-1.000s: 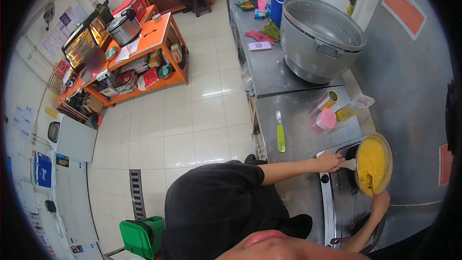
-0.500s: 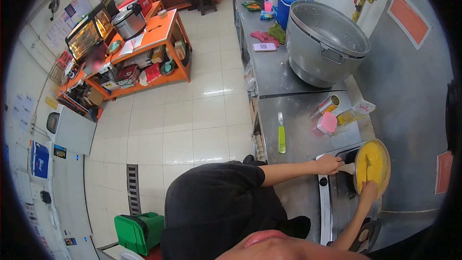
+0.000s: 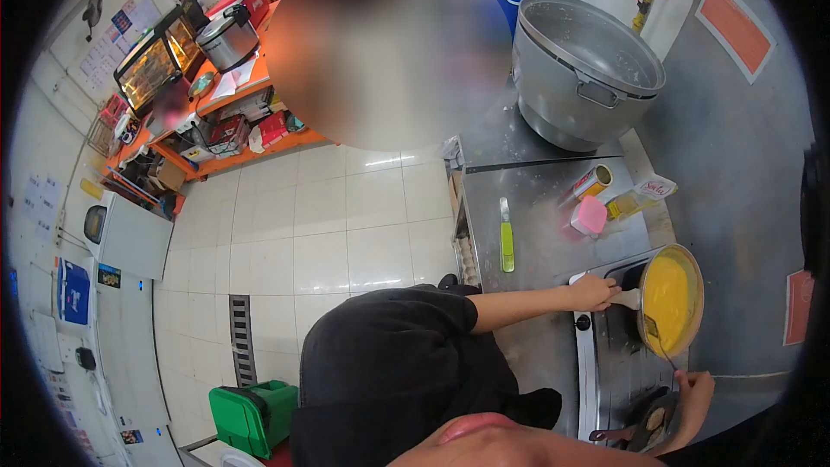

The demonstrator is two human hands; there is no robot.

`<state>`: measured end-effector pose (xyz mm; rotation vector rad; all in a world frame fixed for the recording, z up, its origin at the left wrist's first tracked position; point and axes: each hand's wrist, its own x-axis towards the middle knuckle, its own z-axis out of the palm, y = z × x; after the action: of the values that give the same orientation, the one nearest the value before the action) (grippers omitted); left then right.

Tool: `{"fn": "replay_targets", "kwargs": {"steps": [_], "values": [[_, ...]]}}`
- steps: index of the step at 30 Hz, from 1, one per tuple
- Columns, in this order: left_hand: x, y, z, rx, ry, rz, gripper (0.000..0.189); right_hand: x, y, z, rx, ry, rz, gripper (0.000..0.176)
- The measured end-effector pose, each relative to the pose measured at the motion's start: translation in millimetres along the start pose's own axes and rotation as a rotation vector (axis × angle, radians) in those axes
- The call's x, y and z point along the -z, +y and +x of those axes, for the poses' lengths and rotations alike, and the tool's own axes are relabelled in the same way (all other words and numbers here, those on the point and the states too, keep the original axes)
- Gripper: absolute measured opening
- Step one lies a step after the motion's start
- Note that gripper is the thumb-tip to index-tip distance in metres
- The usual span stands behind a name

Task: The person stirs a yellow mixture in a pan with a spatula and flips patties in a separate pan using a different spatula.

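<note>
My left hand (image 3: 595, 292) is closed around the pale handle (image 3: 626, 298) of a frying pan (image 3: 699, 284). A yellow layer resembling beaten egg (image 3: 673, 298) covers the pan's bottom. My right hand (image 3: 694, 387) is below the pan's near rim, fingers closed on the thin handle of a metal spatula (image 3: 653, 329). The spatula's flat head rests at the edge of the yellow layer. The pan is over a stove (image 3: 588, 363) with a white front edge. Beside my right wrist is a second, smaller dark pan (image 3: 653, 419), partly hidden by my forearm.
A green-handled peeler or knife (image 3: 507, 246), a pink-lidded container (image 3: 589, 217), a tin can (image 3: 593, 182) and an oil bottle (image 3: 629, 205) are on the steel counter (image 3: 540, 294). A large metal pot (image 3: 562, 112) stands farther along. A green bin (image 3: 251, 419) is behind me.
My right hand has drawn back from over the pan to below its rim, exposing the spatula. The yellow surface looks smoother. My left hand stays on the handle. A blur now covers the upper middle.
</note>
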<state>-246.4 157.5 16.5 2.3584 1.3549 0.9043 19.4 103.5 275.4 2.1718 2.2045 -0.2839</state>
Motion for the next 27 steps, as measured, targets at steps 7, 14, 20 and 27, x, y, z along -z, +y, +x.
{"fn": "replay_targets", "kwargs": {"steps": [7, 14, 20, 27], "values": [[0.4, 1.6, -0.7, -0.001, 0.008, 0.008, 0.048, -80.6, -47.1, 29.7, 0.181, 0.188, -0.247, 0.024], [-0.6, 0.5, 0.3, 0.033, 0.011, -0.114, 0.043, -166.1, -69.7, 104.3, 0.187, 0.341, -0.361, 0.014], [30.6, 20.9, 7.6, 0.139, -0.221, -0.078, 0.034, -164.2, -46.5, 132.3, 0.015, 0.407, -0.335, 0.015], [9.9, 18.7, 7.8, -0.048, -0.031, -0.084, 0.042, -128.7, 7.4, 64.8, -0.013, 0.424, -0.412, 0.015]]}}
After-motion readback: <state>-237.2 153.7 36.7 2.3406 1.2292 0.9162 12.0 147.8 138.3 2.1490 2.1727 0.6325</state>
